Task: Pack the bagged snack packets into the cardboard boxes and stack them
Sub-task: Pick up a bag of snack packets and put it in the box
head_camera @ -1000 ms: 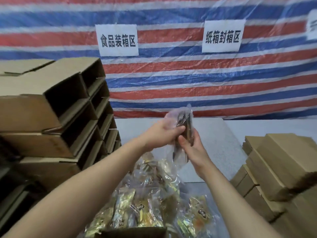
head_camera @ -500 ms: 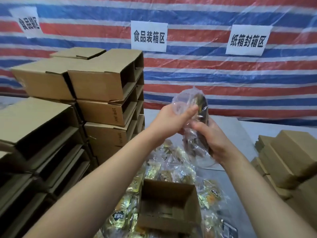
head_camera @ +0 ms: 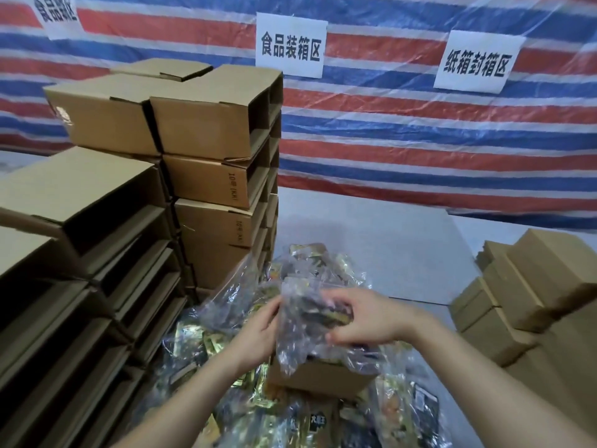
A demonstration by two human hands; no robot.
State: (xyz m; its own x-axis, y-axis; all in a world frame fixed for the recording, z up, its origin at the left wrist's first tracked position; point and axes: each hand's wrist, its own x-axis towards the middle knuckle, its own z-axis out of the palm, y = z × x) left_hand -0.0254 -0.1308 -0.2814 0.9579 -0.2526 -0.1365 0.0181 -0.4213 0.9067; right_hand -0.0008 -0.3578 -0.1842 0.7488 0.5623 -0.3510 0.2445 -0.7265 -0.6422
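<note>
A clear plastic bag of snack packets is held low over a small open cardboard box that sits on the heap of bagged snacks. My left hand grips the bag's left edge. My right hand holds its right side, fingers curled round it. The bag's lower end hangs into the box's mouth; the inside of the box is hidden by it.
Tall stacks of open-ended cardboard boxes rise at the left and back left. Closed cartons are stacked at the right. A grey table top lies behind the heap, against a striped tarp wall with paper signs.
Both hands have come down with the bag from chest height to the open box on the heap. The camera has tilted down and turned left.
</note>
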